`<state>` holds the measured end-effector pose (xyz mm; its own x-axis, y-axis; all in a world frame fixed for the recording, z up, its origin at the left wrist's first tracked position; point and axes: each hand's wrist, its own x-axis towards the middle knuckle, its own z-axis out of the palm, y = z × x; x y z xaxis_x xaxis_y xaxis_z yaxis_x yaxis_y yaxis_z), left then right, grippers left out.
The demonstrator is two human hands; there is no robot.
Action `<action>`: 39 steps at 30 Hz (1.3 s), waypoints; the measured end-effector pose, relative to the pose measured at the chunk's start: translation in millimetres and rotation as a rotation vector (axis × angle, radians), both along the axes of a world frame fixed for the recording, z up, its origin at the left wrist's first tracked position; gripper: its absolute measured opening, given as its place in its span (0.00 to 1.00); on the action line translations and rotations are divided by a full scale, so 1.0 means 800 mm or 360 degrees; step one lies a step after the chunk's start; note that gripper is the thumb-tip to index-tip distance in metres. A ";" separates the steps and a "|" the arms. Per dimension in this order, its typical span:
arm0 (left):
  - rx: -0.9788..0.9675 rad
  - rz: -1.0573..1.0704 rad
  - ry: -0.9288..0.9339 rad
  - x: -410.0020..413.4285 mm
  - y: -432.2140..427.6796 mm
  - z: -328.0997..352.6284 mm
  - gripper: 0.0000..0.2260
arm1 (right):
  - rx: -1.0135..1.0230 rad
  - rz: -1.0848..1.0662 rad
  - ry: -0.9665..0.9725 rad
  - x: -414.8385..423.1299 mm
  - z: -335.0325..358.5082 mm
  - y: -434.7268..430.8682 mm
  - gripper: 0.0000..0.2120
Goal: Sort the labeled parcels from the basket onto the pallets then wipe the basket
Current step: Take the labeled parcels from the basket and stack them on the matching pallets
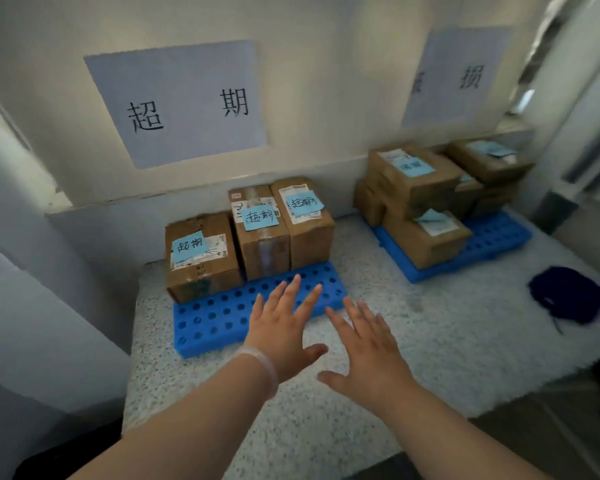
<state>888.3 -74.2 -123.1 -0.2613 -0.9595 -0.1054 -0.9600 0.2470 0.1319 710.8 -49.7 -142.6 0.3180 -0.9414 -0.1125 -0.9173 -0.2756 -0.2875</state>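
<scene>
Fingers (291, 289) of the left hand (281, 327) are straight and spread, palm down, holding nothing, their tips over the bare front rows of a blue plastic pallet (215, 320). The right hand (368, 355) is likewise splayed and empty just beside that pallet's right corner, over a speckled stone-like surface (430, 358). The pallet, perforated with round holes, runs its long axis left to right across the fingertips. Beyond them, on its far half, stand three brown cardboard parcels (264, 247), taped, each topped with a pale blue handwritten note; two stand taller, the left one lower. Farther right of the right hand, a second blue pallet (499, 237) carries stacked parcels (426, 183) bearing similar notes. A dark blue cloth (568, 296) lies crumpled well to the right.
</scene>
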 end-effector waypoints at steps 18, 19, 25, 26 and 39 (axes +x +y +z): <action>-0.0037 -0.1075 0.0177 -0.494 0.194 0.042 0.43 | -0.0095 -0.1252 0.0173 -0.417 0.065 0.327 0.49; -0.0040 -0.1112 0.0184 -0.509 0.199 0.044 0.44 | -0.0088 -0.1303 0.0177 -0.427 0.066 0.334 0.49; -0.0025 -0.1310 0.0217 -0.591 0.206 0.051 0.43 | -0.0042 -0.1470 0.0105 -0.478 0.061 0.356 0.48; -0.0008 -0.1350 0.0214 -0.605 0.204 0.049 0.42 | -0.0018 -0.1507 0.0097 -0.490 0.060 0.356 0.48; 0.0119 -0.1759 0.0149 -0.815 0.107 0.018 0.39 | 0.0054 -0.2146 -0.0061 -0.657 0.034 0.291 0.48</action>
<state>236.2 11.2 -108.5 -0.9787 -0.1855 -0.0884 -0.2018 0.9490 0.2423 185.0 183.1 -115.4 -0.8418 -0.5174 -0.1535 -0.4570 0.8347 -0.3074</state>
